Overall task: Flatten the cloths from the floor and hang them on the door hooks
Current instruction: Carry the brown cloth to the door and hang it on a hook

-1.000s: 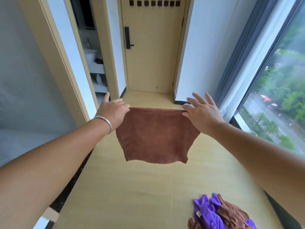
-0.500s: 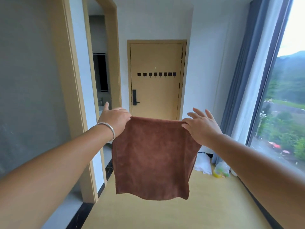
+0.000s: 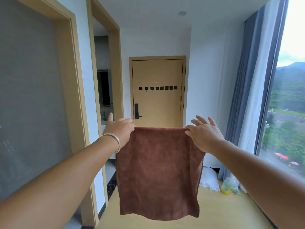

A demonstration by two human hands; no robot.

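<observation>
I am holding a brown cloth (image 3: 158, 172) up in front of me, in the middle of the frame, stretched flat between my two hands so it is hanging down in a smooth sheet with a slightly wavy bottom edge. My left hand (image 3: 119, 129) is pinching the cloth's top left corner, fingers curled onto the edge and thumb sticking up; a silver bangle (image 3: 113, 139) is sitting on that wrist. My right hand (image 3: 203, 134) is pinching the top right corner between thumb and forefinger, while its other fingers are spreading out straight and loose above the edge.

Beyond the cloth's top edge, in the centre of the frame, a tan door (image 3: 157, 103) is standing closed at the far end of the room. A row of small black hooks (image 3: 158, 88) is running across it, well above my hands, and all of them are bare. A black handle (image 3: 137, 111) is sitting on the door's left side.

At the lower right, a white bag (image 3: 208, 180) and a clear bag with yellow things inside (image 3: 230, 187) are lying on the floor beside the blue curtain (image 3: 247, 96). A large window (image 3: 288, 113) is filling the right edge.
</observation>
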